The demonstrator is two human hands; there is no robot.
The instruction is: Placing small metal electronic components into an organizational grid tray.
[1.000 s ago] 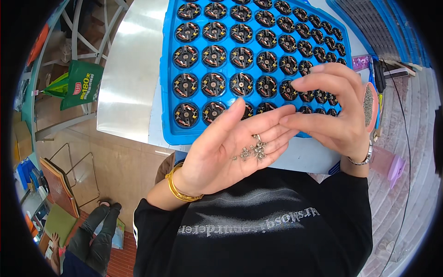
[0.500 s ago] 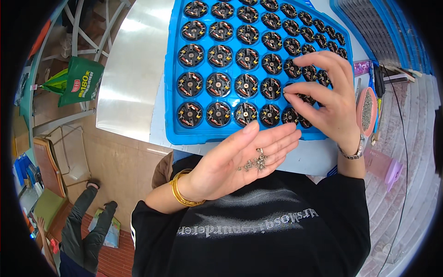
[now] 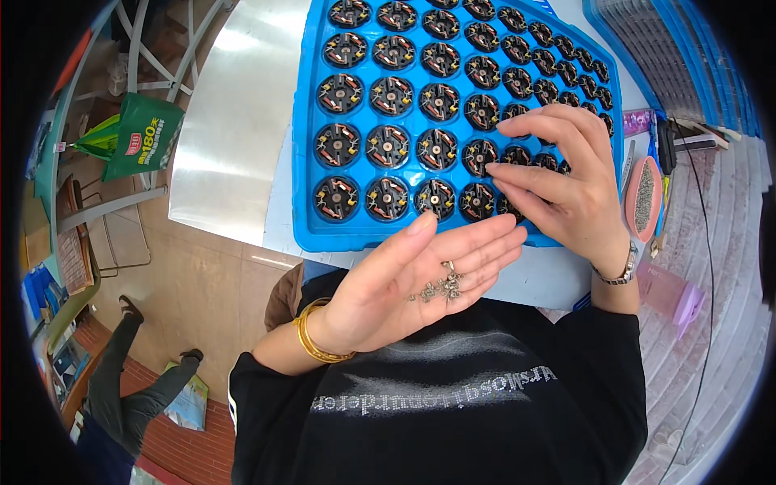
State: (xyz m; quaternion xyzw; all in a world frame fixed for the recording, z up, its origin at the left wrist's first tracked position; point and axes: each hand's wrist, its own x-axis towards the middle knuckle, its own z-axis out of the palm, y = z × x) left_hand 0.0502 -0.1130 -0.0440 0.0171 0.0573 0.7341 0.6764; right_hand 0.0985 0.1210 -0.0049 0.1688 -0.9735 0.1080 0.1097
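My left hand (image 3: pixel 420 279) is held palm up in front of the blue tray, fingers stretched out flat. Several small metal screws (image 3: pixel 446 284) lie loose on its palm and fingers. Over the right part of the blue tray (image 3: pixel 347 239) is my right hand (image 3: pixel 570 174), its thumb and a fingertip close together beside a round black part (image 3: pixel 480 158). Another finger reaches out farther up. Anything between those tips is too small to make out. The tray holds rows of such round parts with copper-coloured centres and yellow bits; my right hand covers some.
An oval pink dish (image 3: pixel 644 198) of small metal pieces stands right of the tray. Stacked blue trays (image 3: pixel 675 65) rise at the far right. A lilac-lidded clear container (image 3: pixel 675 295) is lower right. A green bag (image 3: pixel 141 133) hangs at left; another person's legs (image 3: pixel 149 388) show below.
My right hand has moved slightly left and down to another round part. The left hand has shifted slightly left. The other person's legs have moved.
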